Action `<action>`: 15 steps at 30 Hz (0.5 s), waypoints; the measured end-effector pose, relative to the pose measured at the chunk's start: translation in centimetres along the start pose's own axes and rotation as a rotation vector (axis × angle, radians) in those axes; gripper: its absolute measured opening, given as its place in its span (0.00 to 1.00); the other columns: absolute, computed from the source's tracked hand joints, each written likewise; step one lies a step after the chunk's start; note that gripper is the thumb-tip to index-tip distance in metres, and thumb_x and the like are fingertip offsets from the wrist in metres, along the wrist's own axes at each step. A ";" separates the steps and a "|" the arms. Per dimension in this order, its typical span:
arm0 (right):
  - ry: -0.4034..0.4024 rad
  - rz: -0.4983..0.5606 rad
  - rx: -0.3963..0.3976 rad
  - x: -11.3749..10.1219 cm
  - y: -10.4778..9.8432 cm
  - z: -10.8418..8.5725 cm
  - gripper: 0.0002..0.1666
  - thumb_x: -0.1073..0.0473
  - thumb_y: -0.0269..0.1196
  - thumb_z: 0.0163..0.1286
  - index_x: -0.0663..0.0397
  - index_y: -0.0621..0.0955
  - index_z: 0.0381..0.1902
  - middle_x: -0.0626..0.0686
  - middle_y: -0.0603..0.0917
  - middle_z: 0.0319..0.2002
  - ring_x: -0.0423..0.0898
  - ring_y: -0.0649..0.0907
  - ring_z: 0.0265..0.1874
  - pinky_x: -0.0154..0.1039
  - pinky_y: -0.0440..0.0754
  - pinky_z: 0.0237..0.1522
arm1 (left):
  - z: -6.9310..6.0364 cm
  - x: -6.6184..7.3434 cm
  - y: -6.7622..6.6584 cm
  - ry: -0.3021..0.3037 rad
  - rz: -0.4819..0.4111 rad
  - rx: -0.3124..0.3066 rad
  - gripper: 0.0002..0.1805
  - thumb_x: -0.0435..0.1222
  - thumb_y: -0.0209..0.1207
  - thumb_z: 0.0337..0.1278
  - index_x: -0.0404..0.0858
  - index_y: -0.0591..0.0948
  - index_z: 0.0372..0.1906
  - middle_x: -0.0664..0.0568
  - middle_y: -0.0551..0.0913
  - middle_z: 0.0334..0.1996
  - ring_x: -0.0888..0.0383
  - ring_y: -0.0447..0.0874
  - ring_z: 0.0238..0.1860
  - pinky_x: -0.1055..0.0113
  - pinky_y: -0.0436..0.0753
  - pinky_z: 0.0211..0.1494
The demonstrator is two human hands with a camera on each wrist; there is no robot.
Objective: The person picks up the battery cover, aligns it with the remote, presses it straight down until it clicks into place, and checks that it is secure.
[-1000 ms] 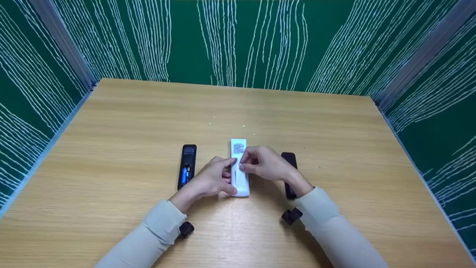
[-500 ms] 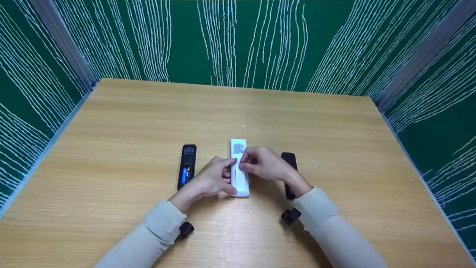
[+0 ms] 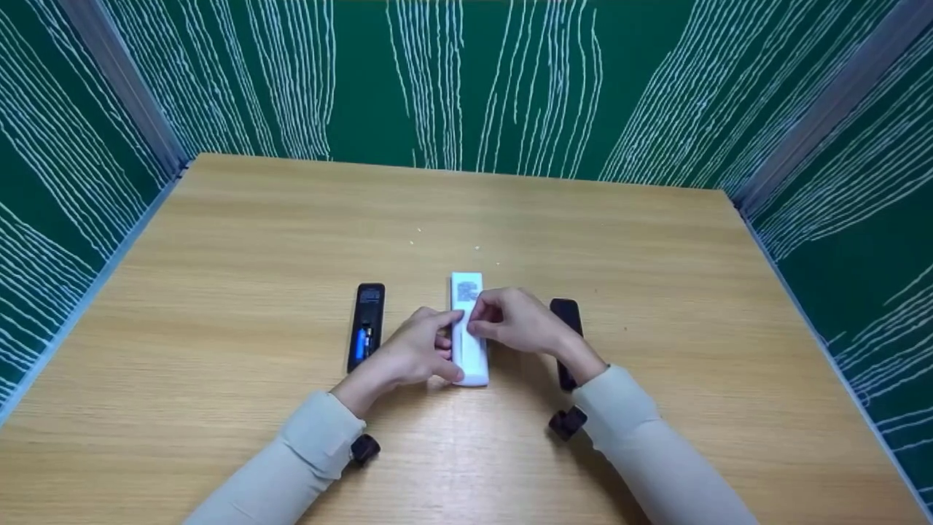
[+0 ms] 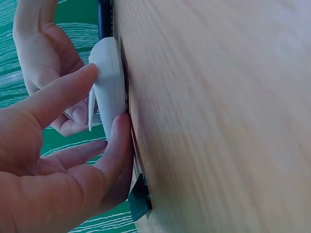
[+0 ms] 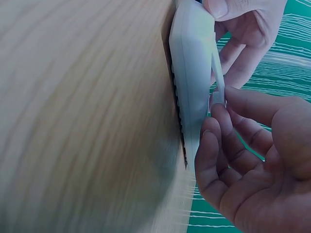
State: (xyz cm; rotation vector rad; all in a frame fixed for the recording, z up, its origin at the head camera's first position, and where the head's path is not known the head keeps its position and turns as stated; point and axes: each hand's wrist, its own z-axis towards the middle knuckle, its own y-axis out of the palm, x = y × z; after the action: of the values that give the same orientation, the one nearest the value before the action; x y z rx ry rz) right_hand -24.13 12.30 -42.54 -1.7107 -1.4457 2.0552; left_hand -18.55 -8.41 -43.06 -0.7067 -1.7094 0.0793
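Wall: green with wavy white lines, beyond both hands and out to either side.
Table: pale wood, under both hands.
Left hand: partly curled, gripping the left edge of the white remote, thumb at its near end.
Right hand: fingers bent in, thumb and fingertip pinching a thin cover.
White remote: between the two hands, print-side up.
Left black remote: left of the left hand, back up.
Right black remote: partly hidden behind the right wrist.
Cover: tilted, its far end raised off the white remote's back.
Blue battery: in the left black remote's open slot.
White specks: beyond the hands.
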 end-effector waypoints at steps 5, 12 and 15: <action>-0.004 -0.004 -0.002 0.1 0.1 0.1 0.02 0.61 0.69 0.74 0.53 0.86 0.39 0.48 0.84 0.32 0.42 0.79 0.30 0.34 0.78 0.32 | 0.0 0.0 0.0 -0.001 -0.008 -0.008 0.56 0.21 0.77 0.46 0.40 0.65 0.83 0.43 0.69 0.64 0.49 0.78 0.61 0.65 0.84 0.64; 0.022 -0.009 0.000 0.1 0.3 0.2 0.02 0.61 0.70 0.74 0.53 0.86 0.39 0.48 0.84 0.32 0.42 0.79 0.29 0.34 0.78 0.32 | 0.0 0.1 0.0 -0.005 0.000 -0.006 0.56 0.21 0.77 0.45 0.41 0.65 0.82 0.43 0.70 0.64 0.50 0.78 0.61 0.64 0.85 0.63; 0.025 -0.012 0.006 0.1 0.4 0.3 0.03 0.61 0.70 0.73 0.53 0.86 0.38 0.47 0.83 0.31 0.41 0.78 0.29 0.33 0.77 0.31 | 0.0 0.0 0.0 -0.003 0.000 -0.003 0.56 0.21 0.77 0.45 0.40 0.66 0.82 0.43 0.70 0.63 0.49 0.78 0.61 0.64 0.85 0.63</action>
State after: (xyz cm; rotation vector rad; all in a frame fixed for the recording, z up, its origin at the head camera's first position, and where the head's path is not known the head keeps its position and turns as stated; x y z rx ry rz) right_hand -24.23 12.00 -42.90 -1.7156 -1.4367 2.0225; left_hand -18.53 -8.38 -43.04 -0.7092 -1.7128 0.0778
